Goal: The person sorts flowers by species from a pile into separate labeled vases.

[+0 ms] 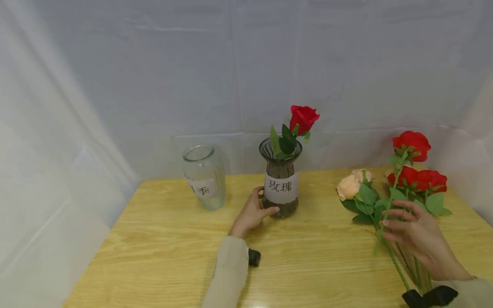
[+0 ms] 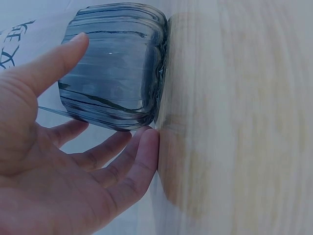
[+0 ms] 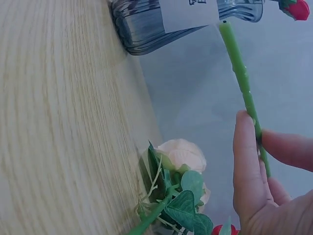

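Observation:
A dark ribbed glass vase (image 1: 280,171) with a white lettered label stands upright, one red rose (image 1: 304,119) in its mouth. My left hand (image 1: 252,214) holds this vase low down, thumb across its front and fingers at its side; the left wrist view shows the vase's base (image 2: 112,73) between them. On the right, my right hand (image 1: 416,235) pinches the green stem (image 3: 239,73) of a red rose (image 1: 412,145) between thumb and fingers. The flower is raised over the other flowers, and the stem's cut end points towards the vase in the right wrist view.
A clear glass vase (image 1: 209,179) with a label stands to the left of the dark one. Peach flowers (image 1: 351,186) and more red flowers (image 1: 420,179) lie on the right of the wooden table (image 1: 173,256). White sheeting hangs behind.

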The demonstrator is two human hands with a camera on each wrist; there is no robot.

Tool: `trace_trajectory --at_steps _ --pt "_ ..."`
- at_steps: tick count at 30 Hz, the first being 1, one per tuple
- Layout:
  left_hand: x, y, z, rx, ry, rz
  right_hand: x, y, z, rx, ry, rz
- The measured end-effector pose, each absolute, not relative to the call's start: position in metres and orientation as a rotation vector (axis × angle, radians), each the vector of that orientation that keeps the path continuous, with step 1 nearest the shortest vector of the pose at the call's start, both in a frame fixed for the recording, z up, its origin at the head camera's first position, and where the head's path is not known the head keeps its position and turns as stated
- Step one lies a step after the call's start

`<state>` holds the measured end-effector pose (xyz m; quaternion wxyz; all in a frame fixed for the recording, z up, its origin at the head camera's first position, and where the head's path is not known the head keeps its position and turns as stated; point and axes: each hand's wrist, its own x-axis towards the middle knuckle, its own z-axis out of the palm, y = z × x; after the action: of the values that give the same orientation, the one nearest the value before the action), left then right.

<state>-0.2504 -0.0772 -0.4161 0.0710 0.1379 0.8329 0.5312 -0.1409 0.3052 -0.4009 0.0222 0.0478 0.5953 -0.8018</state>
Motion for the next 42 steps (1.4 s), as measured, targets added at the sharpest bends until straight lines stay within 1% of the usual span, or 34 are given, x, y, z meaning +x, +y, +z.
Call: trace_trajectory --at_steps 18,23,30,38,42 --pt "-0.25 -0.078 -0.417 0.42 2.509 1.59 -0.146 0.297 -0.388 0.207 1.831 -2.546" --pt "-0.251 -0.078 -0.417 0.425 2.516 1.582 -0.148 0.293 -0.385 0.178 1.869 -2.543" --pt "-0.25 -0.078 -0.416 0.421 2.501 1.597 -0.153 0.286 -0.381 0.016 1.735 -2.781" --pt "-0.251 -0.078 -0.417 0.422 2.497 1.604 -0.158 0.272 -0.376 0.076 1.614 -2.975" --pt "-0.25 -0.079 -0.417 0.419 2.511 1.592 -0.163 0.262 -0.373 0.019 1.543 -3.057"
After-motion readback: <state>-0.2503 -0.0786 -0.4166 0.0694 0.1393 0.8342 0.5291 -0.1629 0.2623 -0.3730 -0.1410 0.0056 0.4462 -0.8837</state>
